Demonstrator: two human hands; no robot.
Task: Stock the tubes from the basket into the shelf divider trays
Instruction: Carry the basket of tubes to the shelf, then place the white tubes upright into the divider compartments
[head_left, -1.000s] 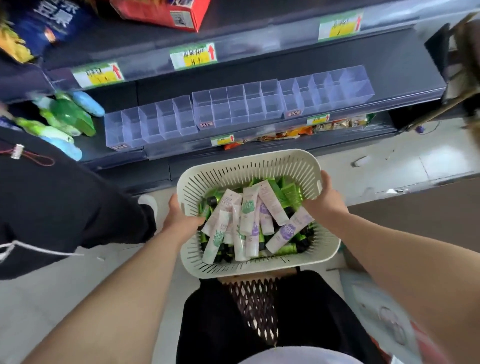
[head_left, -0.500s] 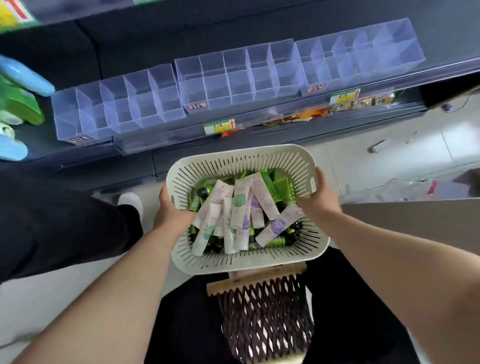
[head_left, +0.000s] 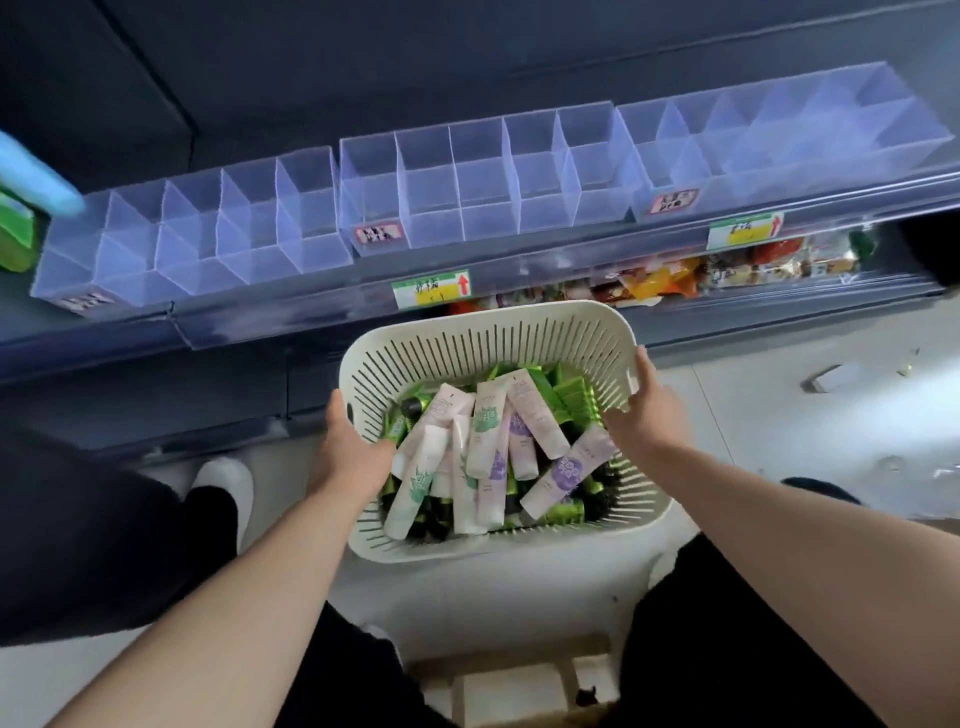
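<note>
The left hand (head_left: 349, 457) and right hand (head_left: 650, 415) are clamping fingers over the rim of the cream slotted plastic basket (head_left: 493, 325); a tilt is risking spilling the loose pink and green tubes (head_left: 485, 447).

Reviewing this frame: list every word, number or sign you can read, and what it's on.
Nothing reads as quotable text.
Left price tag on the shelf rail: red up arrow; characters blurred.
Right price tag: red up arrow; print blurred.
Tray stickers: dark characters, blurred.
Tubes in the basket: print too small.
</note>
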